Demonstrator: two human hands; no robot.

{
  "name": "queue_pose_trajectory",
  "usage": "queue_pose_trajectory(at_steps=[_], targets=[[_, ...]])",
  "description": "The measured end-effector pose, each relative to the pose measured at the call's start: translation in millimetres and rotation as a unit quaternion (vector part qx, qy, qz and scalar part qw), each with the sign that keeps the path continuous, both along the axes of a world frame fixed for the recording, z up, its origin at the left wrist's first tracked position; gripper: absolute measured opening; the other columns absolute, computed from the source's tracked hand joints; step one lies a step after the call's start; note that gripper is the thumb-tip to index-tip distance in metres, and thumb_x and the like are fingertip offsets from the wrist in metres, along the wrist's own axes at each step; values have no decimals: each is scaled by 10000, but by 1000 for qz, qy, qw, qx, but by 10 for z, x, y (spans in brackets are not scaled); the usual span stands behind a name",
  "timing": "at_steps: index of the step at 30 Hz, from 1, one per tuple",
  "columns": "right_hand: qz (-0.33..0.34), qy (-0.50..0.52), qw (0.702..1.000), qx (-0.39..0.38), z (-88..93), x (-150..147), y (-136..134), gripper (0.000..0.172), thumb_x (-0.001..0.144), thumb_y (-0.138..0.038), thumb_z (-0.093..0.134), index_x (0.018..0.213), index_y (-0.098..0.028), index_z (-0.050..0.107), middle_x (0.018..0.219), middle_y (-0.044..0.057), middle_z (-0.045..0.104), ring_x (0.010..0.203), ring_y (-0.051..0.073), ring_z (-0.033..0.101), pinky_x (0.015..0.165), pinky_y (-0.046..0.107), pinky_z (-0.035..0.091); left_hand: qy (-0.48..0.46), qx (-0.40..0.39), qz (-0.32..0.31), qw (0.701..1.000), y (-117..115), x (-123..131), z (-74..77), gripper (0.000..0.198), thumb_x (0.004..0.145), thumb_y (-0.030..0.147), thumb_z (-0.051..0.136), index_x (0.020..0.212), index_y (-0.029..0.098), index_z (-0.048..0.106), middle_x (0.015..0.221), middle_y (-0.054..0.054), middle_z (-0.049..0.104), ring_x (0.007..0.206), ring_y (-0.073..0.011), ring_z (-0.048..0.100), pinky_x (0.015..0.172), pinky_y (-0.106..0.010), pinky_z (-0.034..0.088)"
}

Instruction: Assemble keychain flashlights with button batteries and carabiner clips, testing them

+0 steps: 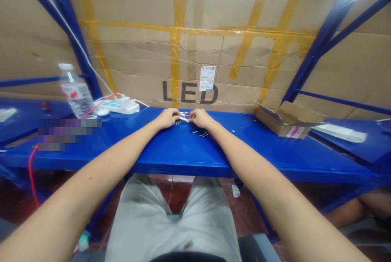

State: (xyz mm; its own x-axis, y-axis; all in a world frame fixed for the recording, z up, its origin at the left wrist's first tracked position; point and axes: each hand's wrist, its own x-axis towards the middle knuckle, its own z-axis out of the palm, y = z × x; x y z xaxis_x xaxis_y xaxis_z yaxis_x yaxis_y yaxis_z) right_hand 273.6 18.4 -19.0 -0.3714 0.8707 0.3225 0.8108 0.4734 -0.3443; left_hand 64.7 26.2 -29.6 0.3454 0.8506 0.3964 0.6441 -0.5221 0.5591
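My left hand and my right hand meet over the far middle of the blue table, fingers closed. Between their fingertips runs a small white stick-shaped piece, pinched at either end; its exact kind is too small to make out. Just behind it lie some shiny pieces, partly hidden by the fingers. Close to my right wrist rest small dark looped pieces, with coloured glints on others beside them. A few more small bits show under my left fingers, blurred.
The blue table backs onto a cardboard sheet marked LED. On the left stand a water bottle and a white power strip with cables. An open cardboard box sits right. Another person's limb shows lower right.
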Motion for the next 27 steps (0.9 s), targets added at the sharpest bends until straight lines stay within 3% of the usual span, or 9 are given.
queue_pose_trajectory(at_steps=[7, 16, 21, 27], targets=[[-19, 6, 1000, -7, -23, 6, 21, 95, 844, -198, 705, 921, -186, 760, 941, 81, 759, 862, 196, 675, 793, 268, 479, -34, -70, -17, 997, 43, 3, -25, 139, 836, 326, 624, 819, 191, 658, 679, -21, 647, 585, -172, 540, 673, -329, 461], [-35, -11, 999, -2, -9, -20, -4, 107, 852, -138, 646, 906, -179, 729, 994, 108, 748, 912, 212, 667, 808, 279, 477, -33, 41, 34, 998, 116, -88, -44, 56, 749, 265, 713, 750, 213, 734, 834, -78, 690, 879, -271, 609, 938, -415, 447], [-42, -16, 999, -9, 1, -9, -17, 81, 838, -171, 685, 894, -185, 742, 988, 101, 754, 922, 218, 675, 812, 282, 479, -21, 27, 23, 999, 129, -114, -55, 44, 679, 260, 758, 671, 223, 734, 765, -72, 673, 854, -278, 611, 929, -416, 459], [-54, -21, 998, -6, 48, -6, -60, 191, 801, -91, 665, 952, -170, 751, 1062, 131, 746, 1004, 250, 673, 857, 304, 488, 4, 53, 57, 997, 92, -108, -28, 66, 672, 261, 714, 619, 229, 694, 765, -84, 676, 858, -279, 615, 902, -405, 475]])
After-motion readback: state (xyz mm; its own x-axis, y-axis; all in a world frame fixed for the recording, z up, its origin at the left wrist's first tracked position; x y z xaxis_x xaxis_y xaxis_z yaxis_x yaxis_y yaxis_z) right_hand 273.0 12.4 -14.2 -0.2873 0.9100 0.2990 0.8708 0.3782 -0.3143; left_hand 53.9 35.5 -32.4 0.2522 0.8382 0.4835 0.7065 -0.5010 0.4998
